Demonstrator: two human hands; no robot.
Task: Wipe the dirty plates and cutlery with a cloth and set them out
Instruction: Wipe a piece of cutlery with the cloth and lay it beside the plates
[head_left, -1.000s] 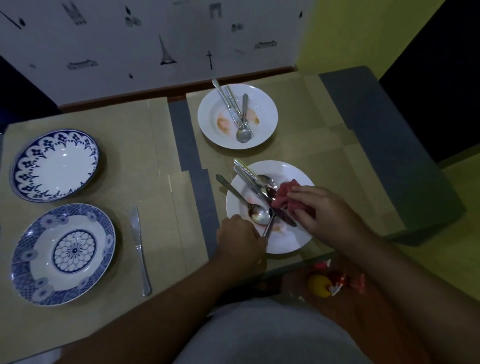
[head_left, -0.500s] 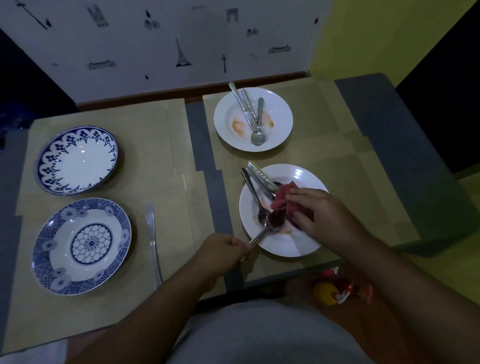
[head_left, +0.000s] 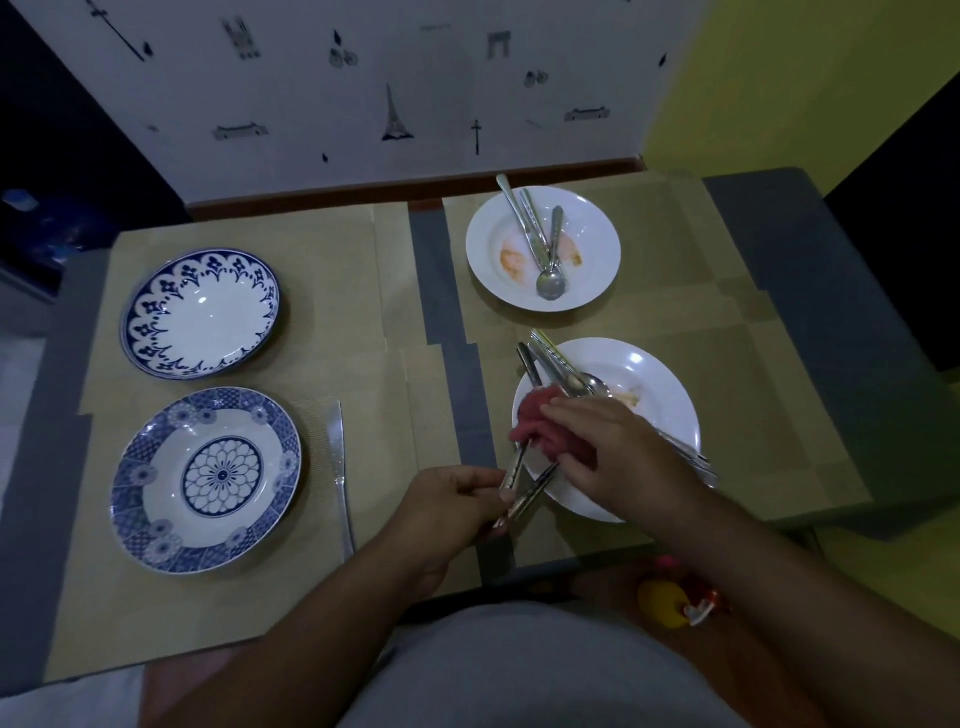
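There were two blue-patterned plates (head_left: 200, 312) and two white plates (head_left: 592, 270); one red cloth (head_left: 540, 418); one knife (head_left: 338, 452) lay apart; three utensils (head_left: 550, 283) lay on the far plate; nearer cutlery (head_left: 551, 362) overlapped, count unclear.

The desk (head_left: 395, 291) lies open between the far blue plate (head_left: 200, 312) and far white plate (head_left: 597, 234); nearer, a knife (head_left: 338, 467) narrows the gap.

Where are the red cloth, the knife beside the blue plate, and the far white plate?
red cloth (head_left: 537, 418), head view, bunched middle
knife (head_left: 338, 457), head view, on the blade
far white plate (head_left: 598, 236), head view, bare right rim
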